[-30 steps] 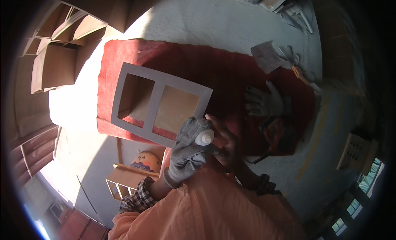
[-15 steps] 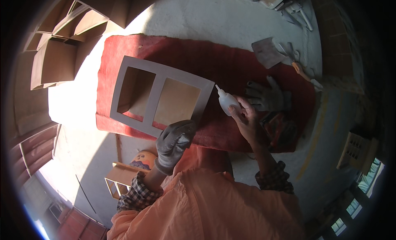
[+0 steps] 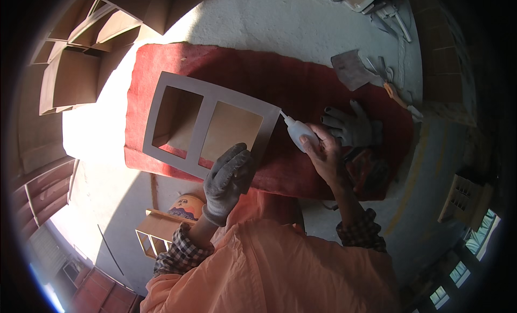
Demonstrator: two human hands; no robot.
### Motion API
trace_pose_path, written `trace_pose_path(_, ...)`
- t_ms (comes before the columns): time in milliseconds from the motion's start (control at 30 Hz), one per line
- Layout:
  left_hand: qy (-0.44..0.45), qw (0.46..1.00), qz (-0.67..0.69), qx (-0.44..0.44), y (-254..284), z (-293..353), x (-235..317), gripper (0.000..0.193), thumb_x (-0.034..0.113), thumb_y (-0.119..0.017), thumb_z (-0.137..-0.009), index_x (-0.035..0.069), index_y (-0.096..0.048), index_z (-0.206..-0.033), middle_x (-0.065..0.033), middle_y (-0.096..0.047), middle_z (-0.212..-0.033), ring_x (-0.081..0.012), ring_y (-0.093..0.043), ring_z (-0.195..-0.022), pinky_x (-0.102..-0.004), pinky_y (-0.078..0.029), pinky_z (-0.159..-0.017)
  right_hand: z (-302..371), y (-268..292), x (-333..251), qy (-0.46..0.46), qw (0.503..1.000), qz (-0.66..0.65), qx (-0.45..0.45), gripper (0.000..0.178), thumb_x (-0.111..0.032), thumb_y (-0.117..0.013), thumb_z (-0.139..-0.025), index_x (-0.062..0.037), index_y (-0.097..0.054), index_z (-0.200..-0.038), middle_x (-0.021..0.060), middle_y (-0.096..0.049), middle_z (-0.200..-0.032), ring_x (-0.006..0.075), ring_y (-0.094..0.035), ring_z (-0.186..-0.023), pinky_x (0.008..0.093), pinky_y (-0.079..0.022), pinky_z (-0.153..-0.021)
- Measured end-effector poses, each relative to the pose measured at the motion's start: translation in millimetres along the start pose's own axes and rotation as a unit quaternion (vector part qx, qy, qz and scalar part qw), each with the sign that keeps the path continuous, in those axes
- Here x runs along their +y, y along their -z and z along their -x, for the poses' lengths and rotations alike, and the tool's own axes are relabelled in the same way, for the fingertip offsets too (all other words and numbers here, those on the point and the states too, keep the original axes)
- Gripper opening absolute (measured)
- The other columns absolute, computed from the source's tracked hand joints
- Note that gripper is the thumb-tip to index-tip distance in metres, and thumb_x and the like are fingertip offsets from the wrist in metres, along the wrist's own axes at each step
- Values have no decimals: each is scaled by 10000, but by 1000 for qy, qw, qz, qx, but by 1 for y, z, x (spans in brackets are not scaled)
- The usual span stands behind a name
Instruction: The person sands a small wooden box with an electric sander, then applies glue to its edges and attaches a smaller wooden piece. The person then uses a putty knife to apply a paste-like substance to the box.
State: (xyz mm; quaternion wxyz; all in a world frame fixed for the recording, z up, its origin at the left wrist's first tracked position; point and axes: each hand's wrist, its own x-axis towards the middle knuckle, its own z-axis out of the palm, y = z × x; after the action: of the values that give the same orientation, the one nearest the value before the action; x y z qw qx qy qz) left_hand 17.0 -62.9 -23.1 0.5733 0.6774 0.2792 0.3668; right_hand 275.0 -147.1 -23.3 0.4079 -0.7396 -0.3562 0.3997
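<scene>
A small two-opening wooden cabinet box (image 3: 202, 114) with a grey front frame rests on the red cloth (image 3: 301, 76). My left hand (image 3: 225, 185), in a grey work glove, is closed at its near right corner, fingers together over the frame; the thumb's grip is partly hidden. My bare right hand (image 3: 326, 154) is closed around a translucent white squeeze bottle (image 3: 299, 132) with a thin nozzle. The nozzle points up-left, and its tip is at the box's far right corner, seemingly touching. Beside that hand lies an empty grey glove (image 3: 355, 127).
At the cloth's right edge are a dark flat sheet (image 3: 351, 69) and an orange-handled tool (image 3: 396, 95). A dark red object (image 3: 366, 167) lies near my right wrist. Wooden shelf units (image 3: 81, 79) stand far left; a bucket (image 3: 186, 206) and small wooden piece (image 3: 156, 229) are near left.
My right hand has brought the bottle's nozzle slightly left to the box corner. The gloved left fingers have straightened and shifted upward over the frame. The box has hardly moved.
</scene>
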Motion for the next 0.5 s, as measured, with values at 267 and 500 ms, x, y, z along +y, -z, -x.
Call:
trace_pose_path(267,-40,989,-141,35,-6,-10,6,346,-63,-636,-934,-59,-651,-1280,-219,-637,-1352,-254,-720,-1045,-324,-591,-862,-2,0,-2,45,999,6,21,387,-284,-714,-987,18,-671,-1224,87,-706,-1031,137,-644,-909,296,-532,-760)
trace_pose_path(500,-46,995,-91,12,-2,-8,6,430,-156,-618,-887,-25,-660,-1294,-215,-641,-1332,-206,-701,-937,-281,-569,-719,-4,0,-1,73,997,10,27,354,-258,-721,-982,19,-676,-1198,74,-703,-1018,114,-631,-860,268,-511,-702)
